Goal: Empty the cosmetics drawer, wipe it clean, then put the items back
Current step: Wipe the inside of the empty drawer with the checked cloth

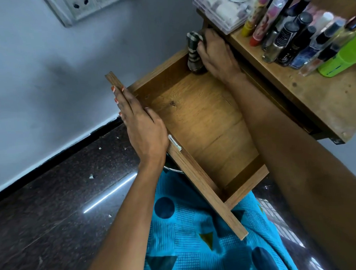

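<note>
Cosmetics drawer (203,123) is pulled out from under the tabletop (324,100) and has nothing inside, so the emptying looks done. The right hand (216,51) grips a checked cloth (192,50) in the far corner; wiping is going on, I think. The left hand (144,128), fingers straight, rests flat on its front. The bottles (291,34) stand on top and must yet go back

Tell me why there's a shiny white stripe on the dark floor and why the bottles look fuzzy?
Head view: the stripe is glare, a light mirrored in the polished floor; the bottles sit near the frame's edge, where the wide-angle lens softens and tilts them; the cloth in the right hand sits in a shadowed corner.
</note>
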`<state>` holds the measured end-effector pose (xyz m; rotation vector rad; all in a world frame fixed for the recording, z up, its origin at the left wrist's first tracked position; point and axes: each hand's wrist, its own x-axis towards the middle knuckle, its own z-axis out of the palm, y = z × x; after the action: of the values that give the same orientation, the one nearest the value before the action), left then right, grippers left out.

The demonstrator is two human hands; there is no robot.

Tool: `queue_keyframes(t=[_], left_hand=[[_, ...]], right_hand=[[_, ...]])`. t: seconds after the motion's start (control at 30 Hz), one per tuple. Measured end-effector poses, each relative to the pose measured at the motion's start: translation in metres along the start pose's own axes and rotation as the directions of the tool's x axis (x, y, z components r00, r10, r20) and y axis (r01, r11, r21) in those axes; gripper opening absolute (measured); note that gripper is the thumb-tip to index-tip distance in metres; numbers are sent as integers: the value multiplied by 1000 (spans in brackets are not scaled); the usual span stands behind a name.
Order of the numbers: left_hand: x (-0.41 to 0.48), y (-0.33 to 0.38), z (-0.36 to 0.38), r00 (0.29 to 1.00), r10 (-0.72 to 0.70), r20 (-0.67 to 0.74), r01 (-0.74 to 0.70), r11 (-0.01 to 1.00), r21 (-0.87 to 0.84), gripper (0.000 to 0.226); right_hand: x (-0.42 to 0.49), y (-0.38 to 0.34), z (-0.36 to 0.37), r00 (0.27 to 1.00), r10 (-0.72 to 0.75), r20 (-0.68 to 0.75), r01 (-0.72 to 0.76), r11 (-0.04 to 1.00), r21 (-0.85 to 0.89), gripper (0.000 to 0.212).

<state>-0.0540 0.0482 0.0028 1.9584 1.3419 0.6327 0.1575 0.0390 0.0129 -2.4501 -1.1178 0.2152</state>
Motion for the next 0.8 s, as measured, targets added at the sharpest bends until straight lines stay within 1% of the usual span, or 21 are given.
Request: queue_keyframes(t=[0.07, 0.2, 0.33, 0.43, 0.47, 0.5, 0.6, 0.7, 0.73, 0.8], left_hand=[[0, 1, 0, 1000, -8, 4, 8, 1000, 4, 58], [0, 2, 0, 1000, -13, -1, 13, 1000, 13, 57], [-1, 2, 0, 1000, -14, 3, 14, 1000, 12, 56], [0, 2, -1, 1000, -11, 7, 11, 999, 33, 56], [0, 2, 0, 1000, -8, 10, 8, 999, 38, 56], [1, 2, -1, 1000, -4, 12, 3, 999, 39, 56], [1, 2, -1, 1000, -4, 8, 4, 999, 37, 57], [0, 2, 0, 1000, -7, 2, 7, 999, 44, 57], [0, 2, 0, 1000, -6, 1, 6, 999, 44, 57], [0, 1, 0, 1000, -8, 3, 8, 999, 39, 57]], right_hand=[[-2, -3, 0, 999, -36, 32, 36, 999, 9, 34], [-16, -21, 8, 978, -159, 138, 154, 987, 47, 33], [-36, -41, 27, 915, -339, 218, 327, 941, 90, 37], [-40, -39, 32, 877, -431, 213, 433, 901, 41, 39], [-38, -34, 29, 882, -426, 199, 431, 902, 20, 39], [-35, -29, 26, 902, -394, 174, 400, 917, 4, 39], [-21, -8, 12, 977, -209, 34, 211, 976, -60, 38], [-14, -2, 5, 996, -44, -84, 34, 992, -122, 36], [-14, -4, 6, 995, -16, -97, 3, 992, -128, 36], [-16, -14, 13, 994, -51, -100, 38, 991, -127, 32]])
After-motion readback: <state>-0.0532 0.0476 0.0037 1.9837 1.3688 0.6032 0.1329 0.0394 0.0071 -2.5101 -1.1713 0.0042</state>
